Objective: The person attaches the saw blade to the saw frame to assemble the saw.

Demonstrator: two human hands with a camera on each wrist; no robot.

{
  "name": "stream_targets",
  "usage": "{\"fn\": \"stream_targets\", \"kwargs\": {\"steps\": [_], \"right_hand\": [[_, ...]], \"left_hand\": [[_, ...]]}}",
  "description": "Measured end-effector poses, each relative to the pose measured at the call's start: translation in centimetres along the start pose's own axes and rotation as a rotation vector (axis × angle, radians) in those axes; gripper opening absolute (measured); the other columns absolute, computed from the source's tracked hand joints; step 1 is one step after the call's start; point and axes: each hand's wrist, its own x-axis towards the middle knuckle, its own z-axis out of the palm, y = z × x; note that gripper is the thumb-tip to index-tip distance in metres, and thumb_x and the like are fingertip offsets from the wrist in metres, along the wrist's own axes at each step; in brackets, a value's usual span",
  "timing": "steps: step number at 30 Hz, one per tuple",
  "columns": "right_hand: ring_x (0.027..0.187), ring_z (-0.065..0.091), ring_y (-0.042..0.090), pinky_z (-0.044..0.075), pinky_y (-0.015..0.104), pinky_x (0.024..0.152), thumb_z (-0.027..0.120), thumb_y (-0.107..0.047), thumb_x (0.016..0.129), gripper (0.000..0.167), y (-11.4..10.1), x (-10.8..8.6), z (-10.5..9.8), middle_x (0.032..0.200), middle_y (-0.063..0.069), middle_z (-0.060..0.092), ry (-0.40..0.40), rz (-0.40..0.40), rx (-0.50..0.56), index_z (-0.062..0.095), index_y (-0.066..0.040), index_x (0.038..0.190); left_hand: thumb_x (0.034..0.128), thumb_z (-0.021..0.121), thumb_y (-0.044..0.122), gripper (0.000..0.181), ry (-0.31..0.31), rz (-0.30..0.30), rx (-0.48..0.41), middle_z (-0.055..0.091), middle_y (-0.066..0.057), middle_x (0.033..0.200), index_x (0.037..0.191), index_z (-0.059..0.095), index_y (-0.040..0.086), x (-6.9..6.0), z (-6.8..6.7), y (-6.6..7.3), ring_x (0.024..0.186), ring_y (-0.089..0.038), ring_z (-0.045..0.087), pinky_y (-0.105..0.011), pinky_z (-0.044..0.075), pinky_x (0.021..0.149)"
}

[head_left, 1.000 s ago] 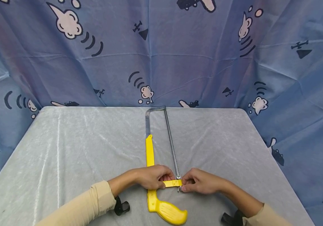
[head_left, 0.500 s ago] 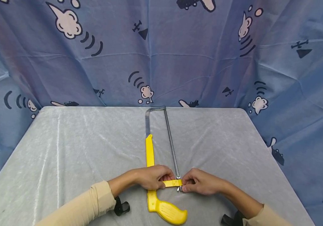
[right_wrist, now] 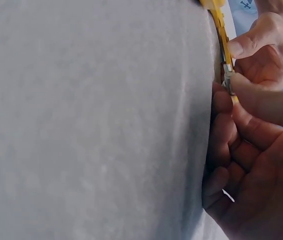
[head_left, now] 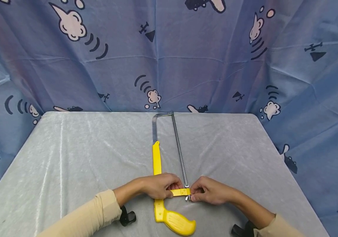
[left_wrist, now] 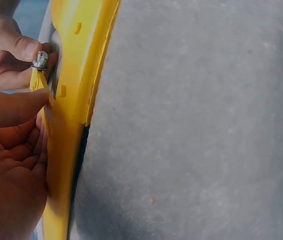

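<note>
A hacksaw (head_left: pixel 156 158) with a yellow frame lies on the grey cloth, its yellow handle (head_left: pixel 179 224) nearest me. Its metal blade (head_left: pixel 179 148) runs along the right side. My left hand (head_left: pixel 155 185) reaches over the frame and pinches the yellow crosspiece (head_left: pixel 180 192) between thumb and fingers. At that crosspiece's right end, my right hand (head_left: pixel 211 191) pinches the wing nut (head_left: pixel 188 198) with thumb and curled fingers. A threaded bolt end (left_wrist: pixel 40 59) shows beside the right thumb in the left wrist view. Part of the nut is hidden by the fingertips in the right wrist view.
A grey velvety cloth (head_left: pixel 98 158) covers the table. Behind it hangs a blue patterned curtain (head_left: pixel 169 65), which also runs down both sides. Black wrist devices (head_left: pixel 127 217) sit under both forearms.
</note>
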Motion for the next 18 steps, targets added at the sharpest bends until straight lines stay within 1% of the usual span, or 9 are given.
{"fn": "stream_targets", "kwargs": {"steps": [6,11,14,16,18], "right_hand": [[0.057,0.042,-0.004,0.033,0.016,0.051,0.065,-0.015,0.096,0.016,-0.5,0.2,0.0,0.066,-0.015,0.05,-0.034,0.025,-0.011,0.068,-0.004,0.084],[0.057,0.038,-0.003,0.031,0.016,0.053,0.061,-0.017,0.098,0.02,-1.2,0.1,-0.9,0.065,-0.014,0.047,-0.107,0.068,-0.001,0.071,-0.002,0.088],[0.06,0.043,-0.001,0.037,0.017,0.057,0.059,-0.019,0.1,0.022,-1.6,-0.2,-1.9,0.069,-0.01,0.054,-0.142,0.116,0.007,0.073,-0.003,0.096],[0.067,0.05,0.001,0.043,0.02,0.062,0.058,-0.02,0.1,0.023,-2.0,-0.3,-2.7,0.077,-0.006,0.061,-0.152,0.141,-0.003,0.073,-0.003,0.104],[0.075,0.056,0.004,0.048,0.023,0.069,0.057,-0.021,0.101,0.025,-2.4,-0.5,-3.5,0.087,0.0,0.067,-0.142,0.165,-0.025,0.071,-0.003,0.11]], "left_hand": [[0.0885,0.067,-0.004,0.026,-0.022,-0.023,-0.017,0.056,0.009,0.09,0.11,0.065,0.01,0.0,-0.2,0.0,0.082,-0.001,0.051,-0.018,0.045,0.078],[0.088,0.067,-0.005,0.025,-0.019,-0.019,-0.035,0.06,0.008,0.089,0.11,0.068,0.008,0.0,-0.4,0.1,0.081,0.0,0.053,-0.017,0.046,0.078],[0.091,0.062,-0.004,0.024,-0.001,-0.01,-0.059,0.064,0.005,0.093,0.113,0.069,0.004,-0.2,-0.6,0.2,0.084,0.001,0.055,-0.017,0.047,0.081],[0.0933,0.06,-0.002,0.024,0.014,-0.007,-0.072,0.067,0.002,0.097,0.115,0.069,0.001,-0.4,-0.9,0.2,0.086,0.0,0.056,-0.018,0.047,0.083],[0.0953,0.057,0.0,0.025,0.035,-0.001,-0.072,0.069,-0.002,0.102,0.118,0.068,-0.001,-0.7,-1.5,0.1,0.089,-0.001,0.058,-0.018,0.048,0.084]]}}
